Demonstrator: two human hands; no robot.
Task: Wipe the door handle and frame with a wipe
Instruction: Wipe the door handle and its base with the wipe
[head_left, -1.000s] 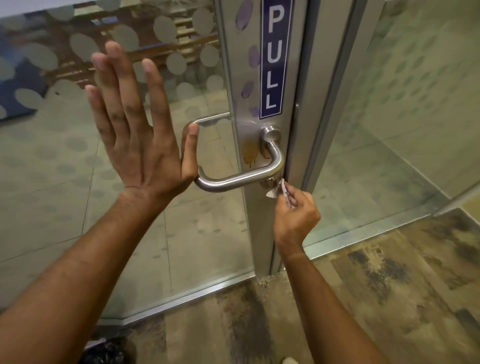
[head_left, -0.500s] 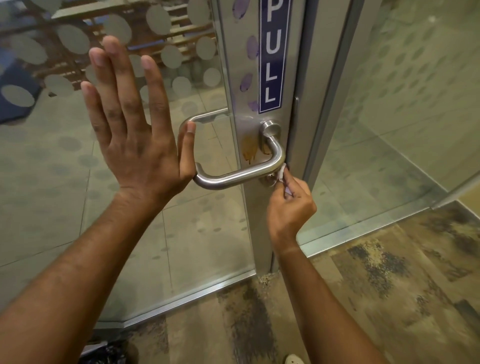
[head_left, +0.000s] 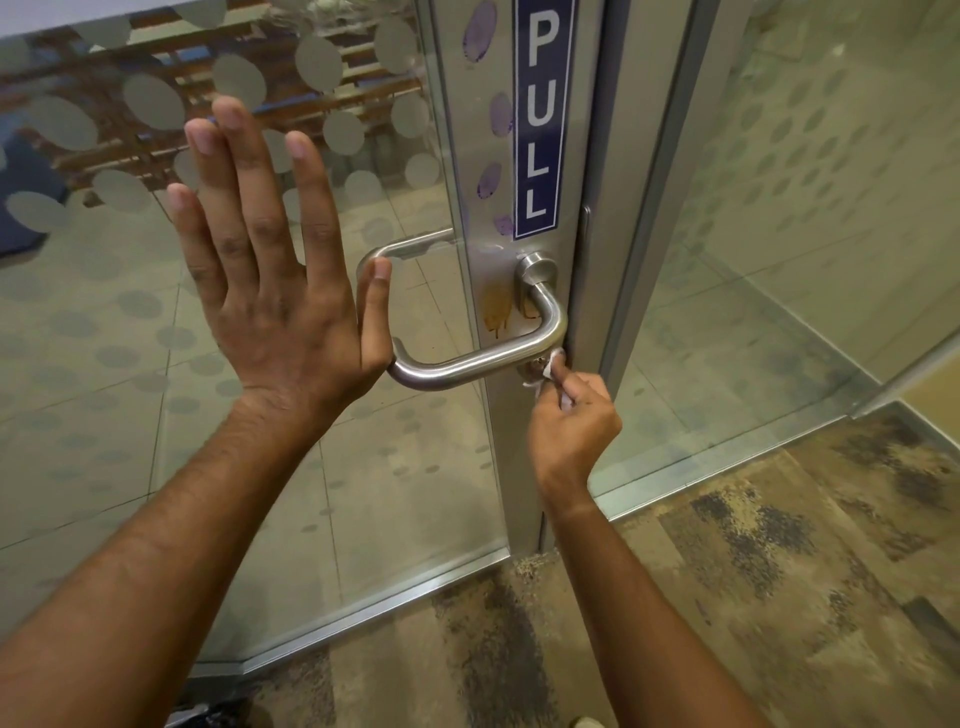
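A steel lever door handle (head_left: 478, 358) juts from the metal door frame (head_left: 498, 441) of a glass door. Brown and yellowish smears mark the frame behind the handle, and purple fingerprint marks run up it beside a blue PULL sign (head_left: 540, 119). My right hand (head_left: 571, 421) pinches a small white wipe (head_left: 551, 364) and presses it against a brown stain on the frame just under the handle's bend. My left hand (head_left: 275, 270) lies flat and open on the glass, thumb beside the handle's free end.
The glass door panel (head_left: 130, 364) carries frosted oval dots. A fixed glass panel (head_left: 779, 260) stands to the right of the frame. Patterned brown carpet (head_left: 753, 571) covers the floor on my side, tiled floor lies beyond the glass.
My right hand has moved the wipe up from below the handle onto the stain under its bend. The left hand stays flat on the glass.
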